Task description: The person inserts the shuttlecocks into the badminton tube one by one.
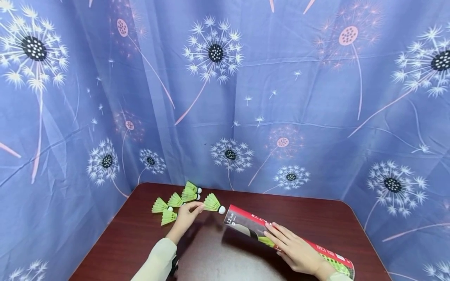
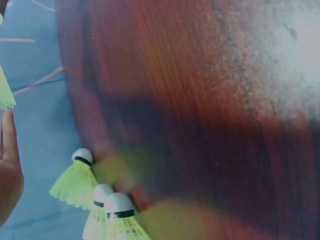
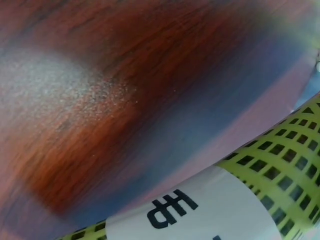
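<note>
My left hand (image 1: 189, 214) pinches a yellow-green shuttlecock (image 1: 212, 203) by the edge of its skirt, its white cork pointing right. That cork is close to the left end of a red and grey shuttlecock tube (image 1: 242, 223), which slants down to the right. My right hand (image 1: 297, 251) holds the tube around its middle, fingers across the top and thumb on the near side. The left wrist view catches part of the left hand (image 2: 9, 175) and the held skirt (image 2: 5, 92) at its edge. In the right wrist view, the tube's yellow-green netted print (image 3: 280, 172) shows, but not the hand.
Several more shuttlecocks (image 1: 159, 205) lie in a loose group beyond and left of the left hand, partly covered by it. The dark red-brown table (image 1: 116, 234) has a rounded far edge. Blue curtain (image 1: 263, 97) with dandelion print hangs behind and beside it.
</note>
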### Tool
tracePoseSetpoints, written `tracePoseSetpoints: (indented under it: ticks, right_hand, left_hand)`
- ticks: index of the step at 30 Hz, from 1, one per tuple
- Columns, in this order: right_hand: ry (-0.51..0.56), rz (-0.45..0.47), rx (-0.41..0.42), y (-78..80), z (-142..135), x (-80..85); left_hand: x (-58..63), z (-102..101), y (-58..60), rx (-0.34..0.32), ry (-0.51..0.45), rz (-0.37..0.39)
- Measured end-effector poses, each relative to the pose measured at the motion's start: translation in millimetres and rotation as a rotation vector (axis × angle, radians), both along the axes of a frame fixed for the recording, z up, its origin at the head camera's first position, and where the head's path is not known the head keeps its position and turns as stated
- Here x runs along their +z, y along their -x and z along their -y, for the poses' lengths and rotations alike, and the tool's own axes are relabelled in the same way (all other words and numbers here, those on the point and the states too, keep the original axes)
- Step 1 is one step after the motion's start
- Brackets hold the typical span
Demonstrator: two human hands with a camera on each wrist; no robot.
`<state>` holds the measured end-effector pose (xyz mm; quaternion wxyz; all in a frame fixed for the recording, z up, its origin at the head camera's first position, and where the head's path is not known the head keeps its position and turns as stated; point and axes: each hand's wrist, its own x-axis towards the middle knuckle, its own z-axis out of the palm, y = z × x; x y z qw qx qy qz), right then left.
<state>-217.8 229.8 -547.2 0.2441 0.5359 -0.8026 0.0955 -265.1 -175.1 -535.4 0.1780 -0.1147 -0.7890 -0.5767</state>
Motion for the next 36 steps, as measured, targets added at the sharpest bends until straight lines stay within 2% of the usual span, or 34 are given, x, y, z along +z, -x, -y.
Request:
tracePoseSetpoints:
  ticks: [4, 8, 15, 22, 25, 26, 31, 33, 36]
  right_hand:
    - [0.006, -0.004, 0.002, 1.7, 1, -0.7]
    - [0.002, -0.007, 0.003, 1.5, 3, -1.3]
    - [0.005, -0.004, 0.01, -2.5, 7, -0.8]
    - [0.014, -0.019, 0.009, -2.3, 9, -1.1]
    - [0.016, -0.021, 0.008, -1.5, 9, -1.2]
    - [0.016, -0.02, 0.008, -1.4, 9, -1.2]
    - [0.008, -0.011, 0.01, -1.5, 8, -0.7]
    - [0.006, -0.006, 0.011, -1.5, 8, -0.8]
    - [0.009, -0.003, 0.012, -1.4, 8, -0.8]
  left_hand:
    - [20.6, -6, -14.8, -0.048, -0.002, 0.011]
    - [28.4, -12, -22.9, -0.094, 0.035, 0.002]
    - [28.6, -20, -29.3, -0.182, 0.108, -0.038]
    - [27.3, -23, -32.0, -0.261, 0.082, -0.016]
    - [24.6, -23, -32.6, -0.272, 0.072, 0.001]
    - [19.5, -23, -30.8, -0.272, 0.069, 0.005]
    - [18.2, -22, -33.5, -0.292, 0.065, 0.02]
    - [21.8, -22, -36.2, -0.302, 0.065, 0.017]
    - [19.2, -23, -35.5, -0.309, 0.062, -0.002]
